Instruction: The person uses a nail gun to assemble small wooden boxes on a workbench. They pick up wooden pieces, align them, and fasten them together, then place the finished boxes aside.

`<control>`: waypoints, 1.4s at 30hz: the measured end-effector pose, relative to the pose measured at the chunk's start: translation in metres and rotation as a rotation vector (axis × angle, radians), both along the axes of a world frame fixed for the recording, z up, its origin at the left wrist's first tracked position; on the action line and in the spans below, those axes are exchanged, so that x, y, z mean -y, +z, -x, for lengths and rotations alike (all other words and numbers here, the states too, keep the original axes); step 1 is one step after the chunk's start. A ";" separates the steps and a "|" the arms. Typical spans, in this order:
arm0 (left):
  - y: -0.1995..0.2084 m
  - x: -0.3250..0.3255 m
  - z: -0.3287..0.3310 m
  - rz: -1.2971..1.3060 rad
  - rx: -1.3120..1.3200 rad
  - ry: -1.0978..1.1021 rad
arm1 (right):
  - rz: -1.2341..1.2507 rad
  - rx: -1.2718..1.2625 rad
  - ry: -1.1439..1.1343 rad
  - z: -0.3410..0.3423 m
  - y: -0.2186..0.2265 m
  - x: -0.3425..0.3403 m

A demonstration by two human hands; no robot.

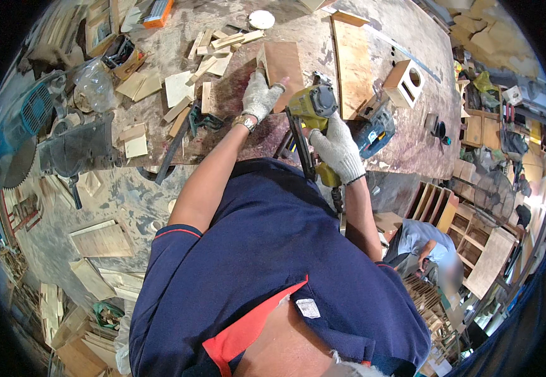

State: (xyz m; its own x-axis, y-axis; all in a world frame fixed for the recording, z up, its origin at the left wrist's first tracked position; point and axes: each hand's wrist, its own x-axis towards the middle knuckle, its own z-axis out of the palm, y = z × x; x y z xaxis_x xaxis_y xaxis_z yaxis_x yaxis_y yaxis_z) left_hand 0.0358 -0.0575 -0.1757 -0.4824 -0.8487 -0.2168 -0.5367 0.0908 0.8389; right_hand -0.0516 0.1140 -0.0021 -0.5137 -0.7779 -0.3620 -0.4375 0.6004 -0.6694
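My left hand (262, 95), in a whitish knitted glove, grips the near left side of a brown wooden box-like piece (289, 61) on the workbench. Its thumb lies across the piece, and the other fingers are partly hidden. My right hand (341, 149), gloved as well, is wrapped round the handle of a yellow-green nail gun (311, 103). The gun's head is just right of the wooden piece, and its long black magazine points back toward my body. I cannot tell whether the gun touches the piece.
A blue power tool (378, 131) lies right of the gun, near a long plywood board (353, 69) and a small wooden box with a round hole (405, 83). Wood offcuts (213, 53) litter the left. A blue saw (25, 135) stands far left. Another person (420, 242) bends at lower right.
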 end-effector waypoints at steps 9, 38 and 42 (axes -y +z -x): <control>-0.012 -0.002 -0.005 0.056 0.004 0.087 | 0.150 0.015 -0.225 0.014 -0.004 -0.046; 0.034 0.028 0.024 0.889 0.398 -0.974 | 0.161 0.084 -0.556 0.032 -0.028 -0.120; 0.012 0.043 0.011 0.948 0.305 -0.722 | 0.094 0.188 -0.503 0.039 -0.025 -0.107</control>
